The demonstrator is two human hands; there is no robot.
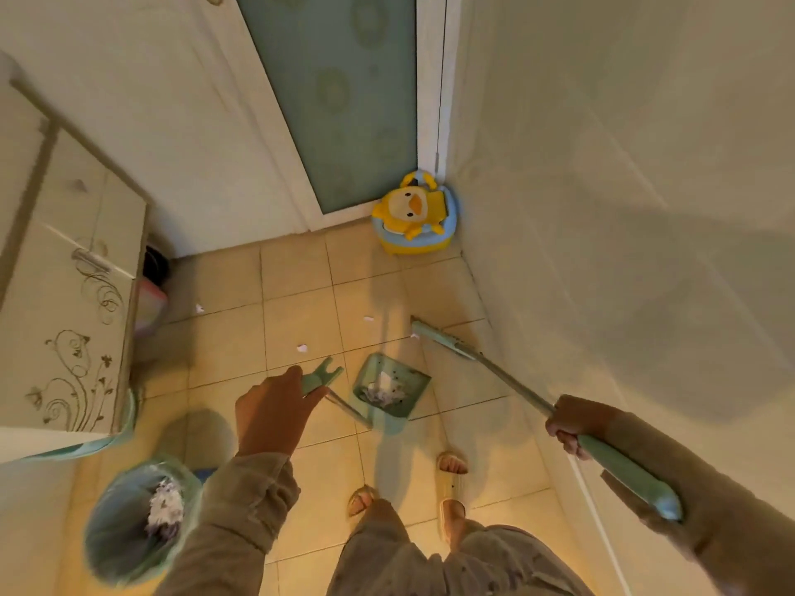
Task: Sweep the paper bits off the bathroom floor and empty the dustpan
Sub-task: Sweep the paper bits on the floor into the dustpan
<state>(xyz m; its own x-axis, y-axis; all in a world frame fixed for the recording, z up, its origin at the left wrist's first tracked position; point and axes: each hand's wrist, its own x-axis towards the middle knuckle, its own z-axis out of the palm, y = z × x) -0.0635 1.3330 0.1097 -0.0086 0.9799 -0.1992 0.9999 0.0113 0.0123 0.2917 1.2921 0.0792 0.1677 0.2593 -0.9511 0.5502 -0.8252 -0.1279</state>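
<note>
A green dustpan (389,391) stands on the tiled floor ahead of my feet, with crumpled paper (380,391) inside. My left hand (275,412) holds the green top of its long handle (322,377). My right hand (568,428) grips the green broom handle (516,387); the broom head (441,339) rests on the floor near the right wall. Small white paper bits lie on the tiles: one at the left (199,308), one in the middle (302,348), one farther back (368,319).
A green-lined waste bin (112,548) with paper in it stands at the lower left. A patterned cabinet (73,320) fills the left side. A yellow duck potty (413,219) sits in the far corner by the door (335,96). My slippered feet (451,466) are just behind the dustpan.
</note>
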